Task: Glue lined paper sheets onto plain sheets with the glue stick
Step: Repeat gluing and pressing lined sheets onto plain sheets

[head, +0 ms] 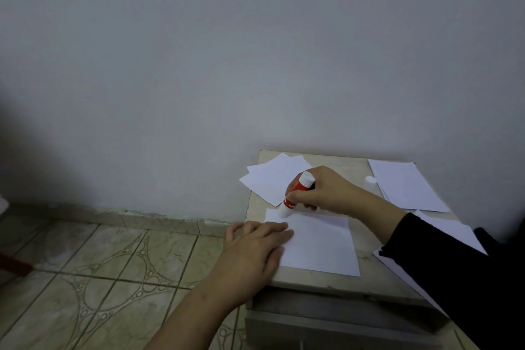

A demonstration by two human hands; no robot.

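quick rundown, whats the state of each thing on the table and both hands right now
glue stick: uncapped, tilted, tip on the sheet's far left corner
cap: off, standing on the table
sheet: flat, pinned at its left edge
left hand: flat, pressing the sheet
right hand: gripping the glue stick

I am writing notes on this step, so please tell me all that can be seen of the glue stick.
The glue stick is a small tube with a red body and white ends, plastic by its look. It is tilted, its lower white end down on the far left corner of the plain sheet. The right hand grips its middle. A small white cap stands apart on the table.
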